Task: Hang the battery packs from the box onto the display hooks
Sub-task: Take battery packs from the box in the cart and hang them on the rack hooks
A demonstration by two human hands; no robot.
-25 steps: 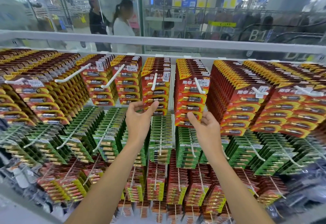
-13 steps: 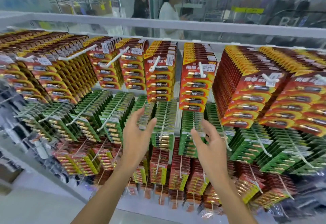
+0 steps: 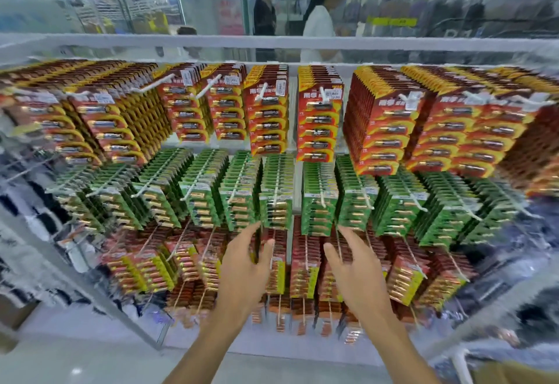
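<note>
Red and yellow battery packs (image 3: 267, 117) hang on white display hooks (image 3: 261, 93) in the top row. Green packs (image 3: 276, 199) fill the middle row, and smaller red packs (image 3: 302, 265) the row below. My left hand (image 3: 245, 268) and my right hand (image 3: 351, 268) are both raised in front of the lower red packs, fingers spread and relaxed, holding nothing. The left fingertips reach the bottom edge of the green packs. No box shows except a brown corner (image 3: 514, 373) at the bottom right.
A white rail (image 3: 181, 41) tops the rack, with glass behind it. Two people (image 3: 320, 17) stand beyond the glass. Dark packaged goods (image 3: 27, 226) hang at the far left. A pale floor (image 3: 75, 362) lies below the rack.
Both hands have dropped from the top red packs, past the green row, to the lower red row. The view has tilted and shifted left, with motion blur at the edges.
</note>
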